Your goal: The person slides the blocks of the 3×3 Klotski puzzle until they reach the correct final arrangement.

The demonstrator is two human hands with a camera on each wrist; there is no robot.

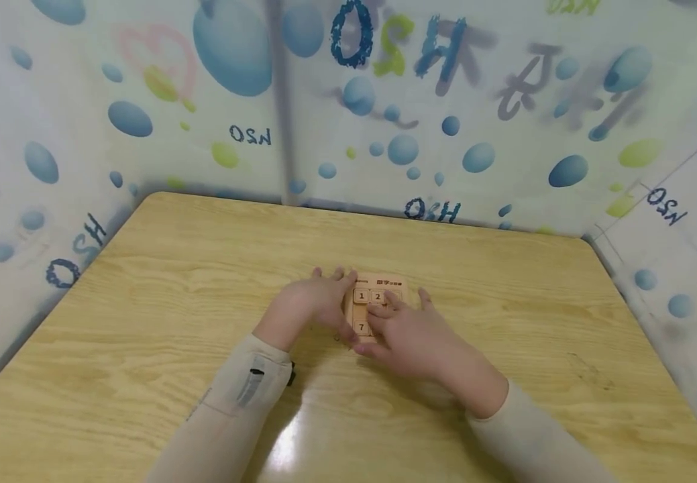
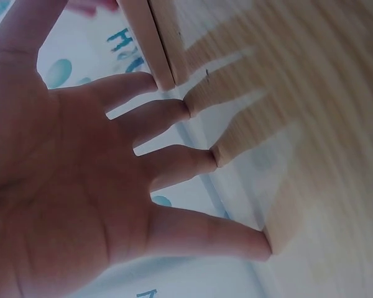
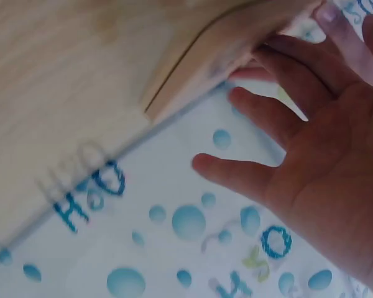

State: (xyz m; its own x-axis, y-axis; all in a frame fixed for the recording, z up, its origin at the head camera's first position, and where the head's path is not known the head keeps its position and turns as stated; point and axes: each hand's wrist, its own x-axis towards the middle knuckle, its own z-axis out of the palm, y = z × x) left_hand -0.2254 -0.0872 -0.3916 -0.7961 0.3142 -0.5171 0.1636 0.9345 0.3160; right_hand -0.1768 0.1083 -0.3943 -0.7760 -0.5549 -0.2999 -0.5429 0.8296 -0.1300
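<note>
Pale sleeves [image 1: 221, 416] come in from the near edge, over the table [image 1: 173, 282], and a small dark piece [image 1: 290, 374] shows at the left cuff, just behind the left hand [image 1: 318, 302]. That hand's fingers are straight and spread apart: three fingertips rest on the table, while the index fingertip and thumb are at the side of a wooden number board [image 1: 359, 312]. It lies flat on the table between the two hands, just right of the left hand and partly under the right hand [image 1: 414, 339]. The right hand's fingers are extended, with the index and middle fingertips over the board, the thumb by its near edge and an outer finger held apart past its right side; whether the fingertips press on a piece I cannot tell. Tile 1 [image 1: 361, 296] sits near the left index finger, tile 2 [image 1: 377, 296] beside the right middle fingertip, and tile 7 [image 1: 361, 327] near both thumbs. Beyond both hands is a wall [image 1: 336, 127] printed with blue and green drops.
</note>
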